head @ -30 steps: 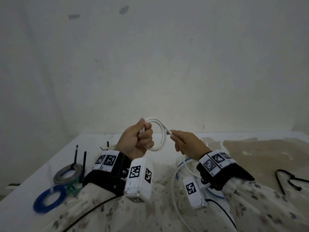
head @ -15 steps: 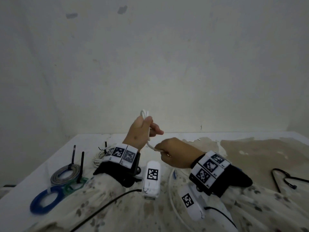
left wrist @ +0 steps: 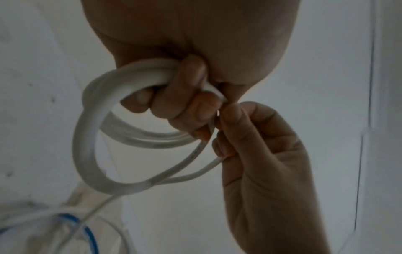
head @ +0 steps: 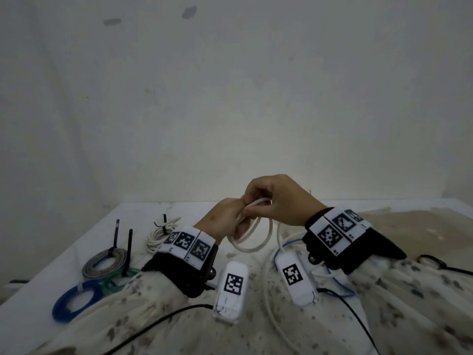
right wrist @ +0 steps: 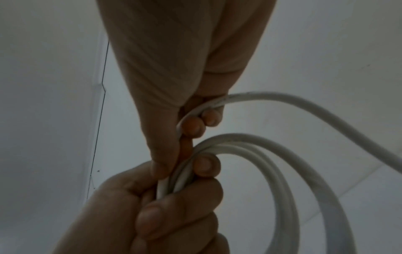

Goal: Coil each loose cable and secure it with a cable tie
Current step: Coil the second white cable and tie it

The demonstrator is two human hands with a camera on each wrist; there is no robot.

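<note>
White cable (head: pixel 252 242) coil in both grips, left hand (head: pixel 225 221) and right hand (head: pixel 279 201), fingertips overlapping, its tail hidden.

Four tied coils (head: pixel 106 260), two loose cables (head: pixel 252 234).

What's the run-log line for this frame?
step: coiling | left hand: grips white cable loops | right hand: pinches next turn | tie: not on

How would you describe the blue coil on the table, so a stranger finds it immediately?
Look at the table's near left corner, beside the left sleeve. The blue coil lies flat there, nearest the edge. Its neighbours are a green coil and a grey coil; only this one is solid blue.
</note>
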